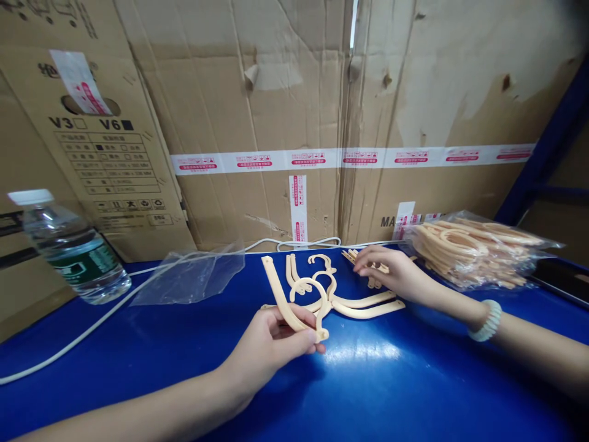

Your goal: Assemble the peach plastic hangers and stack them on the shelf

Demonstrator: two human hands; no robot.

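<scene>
My left hand (280, 337) grips a beige plastic folding hanger (280, 298) near its joint. Its curved hook and one slanted arm stick up above my fingers. Further back on the right, the bent fingers of my right hand (391, 270) close over some loose hanger arms (375, 283); the fingers partly hide them. Between my hands lies a hanger with spread arms (368, 307), partly behind the held one. Behind it are a loose hook (322, 261) and a pair of loose arms (291, 270).
Plastic-bagged hanger parts (469, 248) sit at the right, near a dark flat object (564, 279). A water bottle (73, 252) stands left beside a clear plastic bag (193, 276) and a white cable (92, 328). Cardboard (257, 110) walls off the back of the blue table (368, 393).
</scene>
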